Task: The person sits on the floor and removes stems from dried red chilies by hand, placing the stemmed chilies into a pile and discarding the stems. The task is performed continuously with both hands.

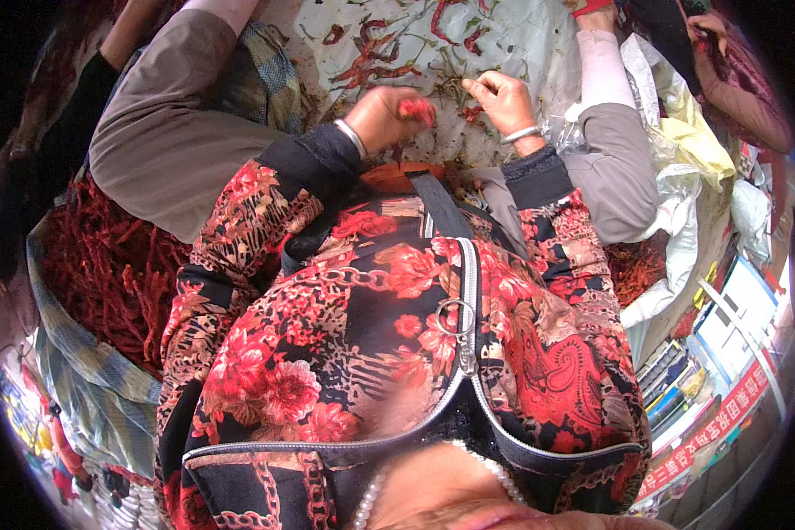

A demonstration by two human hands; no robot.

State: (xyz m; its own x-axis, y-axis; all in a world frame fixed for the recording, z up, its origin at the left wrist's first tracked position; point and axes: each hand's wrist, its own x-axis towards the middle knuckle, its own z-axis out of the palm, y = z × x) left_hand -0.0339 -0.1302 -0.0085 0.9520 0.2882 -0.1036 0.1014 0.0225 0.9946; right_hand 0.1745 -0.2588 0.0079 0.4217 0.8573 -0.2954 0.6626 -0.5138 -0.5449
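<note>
My left hand point(387, 119), a silver bangle at its wrist, is blurred and closed around red chili peppers point(417, 110). To its right is my right hand point(497, 99), also with a bangle, its thumb and fingertips close together near some dry stems point(452, 78); whether it pinches a stem is unclear. Beyond both hands, wrinkled dried red chilies point(374, 63) and loose stems lie scattered on a pale plastic sheet point(536, 40). A small red piece point(472, 114) lies between the hands. An orange-red rounded object point(397, 177) shows just below them, partly covered by a dark strap.
My legs stretch out on both sides. A checked woven sack point(46, 278) full of red chilies point(112, 278) is at left. At right stands a white sack point(679, 245) with red pieces point(636, 265) in it. Other people's arms point(735, 99) show at both upper edges.
</note>
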